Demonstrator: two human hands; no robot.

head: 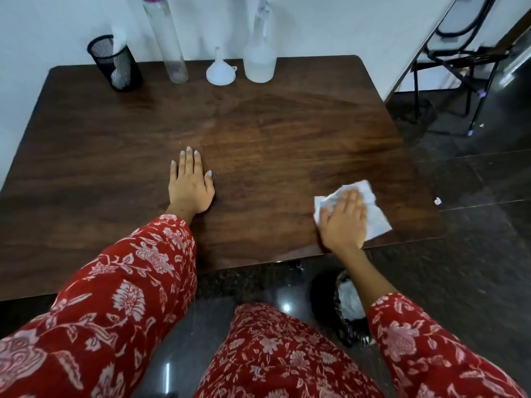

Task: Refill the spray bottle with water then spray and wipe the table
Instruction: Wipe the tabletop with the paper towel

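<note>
The step in hand looks like the wipe. The right hand point(343, 218) lies flat on a white cloth point(370, 208) at the near right corner of the bench point(258, 124), fingers straight and close together, palm pressing down; this grip pinches nothing, it simply pushes the cloth. The left hand point(189, 182) rests open on the wood near the middle, fingers spread slightly, steadying the body and holding nothing.

To wipe well, I would keep the whole palm on the cloth so it does not bunch or slip out, and work in long overlapping passes from the corner back across the surface, taking care near the edge, where the cloth already sits close to the drop. The left hand should lift clear when a pass comes its way.

The spray bottle point(259, 56) stands upright at the far edge of the bench, well apart from both hands, just beside a small white funnel point(219, 70). A tall clear bottle point(168, 41) with a pink cap and a black mesh cup point(115, 63) stand further left along the same far edge. A bin point(349, 305) sits on the floor under the right forearm.
</note>
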